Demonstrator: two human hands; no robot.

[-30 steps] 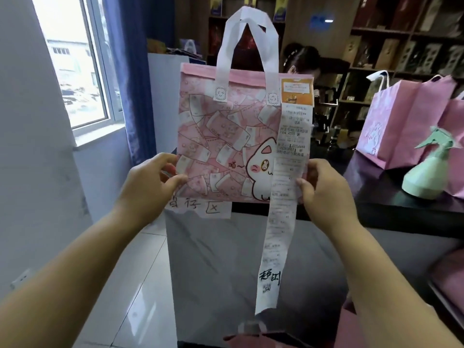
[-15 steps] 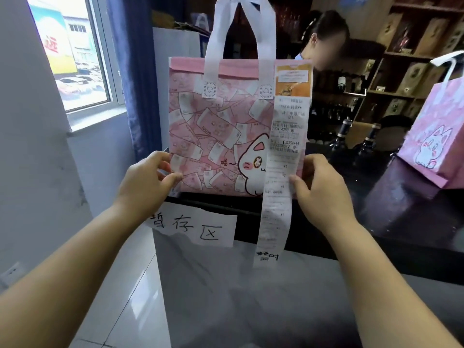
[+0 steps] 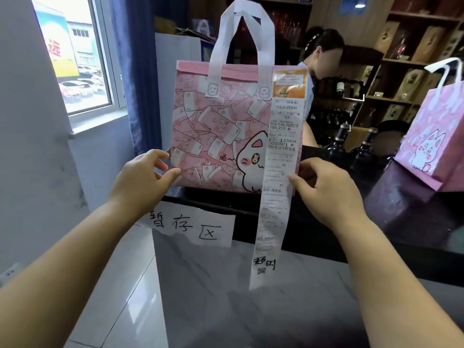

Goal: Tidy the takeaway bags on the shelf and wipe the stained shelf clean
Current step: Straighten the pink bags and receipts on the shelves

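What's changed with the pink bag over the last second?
The pink bag has risen off the paper sign, whose top it hid, to the edge of the dark shelf. Left hand and right hand still pinch its lower corners; the receipt still hangs down its front.

The second pink bag [image 3: 430, 136] is cut off by the right edge; print on the receipt [image 3: 275, 209] cannot be read.

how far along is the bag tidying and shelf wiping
Nothing looks finished yet. In hand: the left hand and right hand grip the pink bag by its bottom corners at the left end of the shelf. Left to do: the second bag on the right, then wiping; no cloth is in view.
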